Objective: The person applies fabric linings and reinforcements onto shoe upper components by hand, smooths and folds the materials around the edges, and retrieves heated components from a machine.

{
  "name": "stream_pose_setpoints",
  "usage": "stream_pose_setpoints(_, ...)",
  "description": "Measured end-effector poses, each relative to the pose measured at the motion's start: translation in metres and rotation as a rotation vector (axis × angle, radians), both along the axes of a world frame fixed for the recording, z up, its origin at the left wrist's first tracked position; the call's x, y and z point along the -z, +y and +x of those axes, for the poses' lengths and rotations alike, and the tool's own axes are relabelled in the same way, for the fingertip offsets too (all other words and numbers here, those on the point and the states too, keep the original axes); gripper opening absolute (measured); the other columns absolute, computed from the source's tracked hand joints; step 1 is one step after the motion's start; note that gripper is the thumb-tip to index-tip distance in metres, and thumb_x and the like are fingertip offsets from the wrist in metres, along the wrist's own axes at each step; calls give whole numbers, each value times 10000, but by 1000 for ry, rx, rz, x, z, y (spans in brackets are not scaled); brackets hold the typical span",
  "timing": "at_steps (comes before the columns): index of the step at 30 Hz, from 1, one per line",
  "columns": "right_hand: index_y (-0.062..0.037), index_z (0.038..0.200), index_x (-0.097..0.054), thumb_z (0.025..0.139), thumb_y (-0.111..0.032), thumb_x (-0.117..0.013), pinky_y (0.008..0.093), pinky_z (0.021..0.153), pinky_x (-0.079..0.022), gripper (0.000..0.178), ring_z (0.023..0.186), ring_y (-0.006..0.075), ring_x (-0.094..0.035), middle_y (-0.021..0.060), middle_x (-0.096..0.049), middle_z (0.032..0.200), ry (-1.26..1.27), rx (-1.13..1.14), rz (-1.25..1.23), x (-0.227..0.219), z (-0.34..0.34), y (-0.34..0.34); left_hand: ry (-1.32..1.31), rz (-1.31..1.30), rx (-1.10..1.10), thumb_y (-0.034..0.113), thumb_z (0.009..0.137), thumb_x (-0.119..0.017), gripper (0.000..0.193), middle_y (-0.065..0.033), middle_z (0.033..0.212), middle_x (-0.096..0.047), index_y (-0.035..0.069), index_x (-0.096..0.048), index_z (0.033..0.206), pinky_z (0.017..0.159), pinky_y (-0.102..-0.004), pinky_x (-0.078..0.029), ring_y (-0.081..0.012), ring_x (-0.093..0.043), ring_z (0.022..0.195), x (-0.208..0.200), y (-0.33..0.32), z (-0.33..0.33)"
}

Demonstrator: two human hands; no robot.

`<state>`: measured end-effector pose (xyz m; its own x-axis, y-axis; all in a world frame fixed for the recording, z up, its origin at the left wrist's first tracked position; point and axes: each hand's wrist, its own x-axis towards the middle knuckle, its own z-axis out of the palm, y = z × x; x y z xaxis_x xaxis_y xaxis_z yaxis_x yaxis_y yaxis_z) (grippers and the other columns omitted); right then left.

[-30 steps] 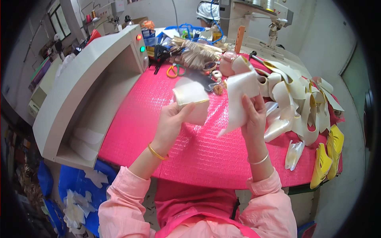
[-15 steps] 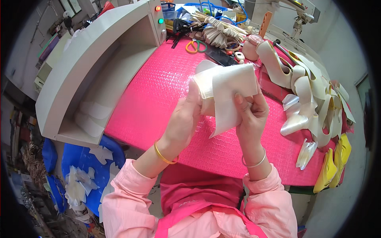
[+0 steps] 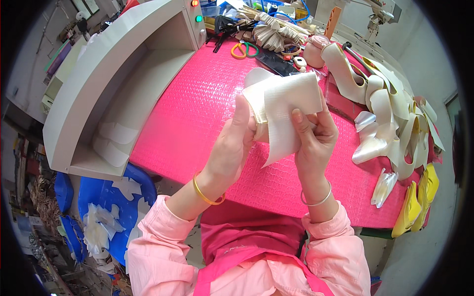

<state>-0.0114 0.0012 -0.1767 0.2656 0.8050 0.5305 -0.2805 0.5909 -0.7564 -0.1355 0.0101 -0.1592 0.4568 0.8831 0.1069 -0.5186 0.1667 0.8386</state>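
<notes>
A white textured shoe-upper piece [image 3: 291,93] is held up above the pink table mat, between my two hands. Its right part is folded over, and a pointed corner hangs down in the middle. My left hand [image 3: 228,140] grips the left side, where a cream edge shows; its thumb is up and its fingers are partly hidden behind the piece. My right hand [image 3: 316,135] pinches the folded part, thumb in front and fingers behind.
A curved white machine [image 3: 94,93] stands left with pale pieces inside. Below it, a blue chair [image 3: 91,190] holds white scraps. Scissors [image 3: 245,50] lie at the back. White uppers [image 3: 382,106], a clear film bundle [image 3: 384,188] and yellow shoe shapes [image 3: 406,212] lie right.
The whole view has shifted slightly. Both hands keep their hold on the upper piece, which sits a little higher in the picture; my left hand's grip has moved slightly.
</notes>
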Motion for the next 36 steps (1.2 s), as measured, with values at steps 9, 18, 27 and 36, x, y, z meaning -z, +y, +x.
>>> stream_pose_setpoints(9, -23, 1286, -257, 722, 7, -620, 233, 683, -475, 671, 839, 145, -567, 136, -467, 1151, -26, 94, -41, -7, 3, -6, 225, 127, -211, 175, 831, -532, 242, -46, 760, -601, -53, -590, 887, 547, -189, -438, -69, -558, 627, -16, 19, 11)
stream_pose_setpoints(18, -43, 1223, -330, 715, 64, -599, 161, 553, -458, 584, 684, 64, -533, 94, -428, 1144, -142, 326, -83, 12, 14, -20, 244, 91, -65, 225, 826, -534, 280, -83, 801, -613, -41, -554, 912, 598, -239, -481, -112, -597, 667, -55, 69, 29)
stream_pose_setpoints(27, -39, 1199, -350, 732, 29, -600, 176, 544, -448, 534, 680, 74, -524, 88, -479, 1067, -133, 369, -51, 28, 17, -8, 157, 14, -35, 217, 841, -510, 283, -91, 770, -587, -59, -540, 899, 611, -269, -447, -137, -563, 652, -69, 62, 35)
stream_pose_setpoints(36, -32, 1069, -472, 719, -70, -643, 254, 545, -409, 392, 651, 159, -507, 63, -552, 769, -675, 879, 9, 53, 36, 23, 13, 51, 84, 241, 853, -488, 304, -78, 906, -597, -30, -521, 987, 716, -244, -470, -119, -582, 818, -70, 63, 39)
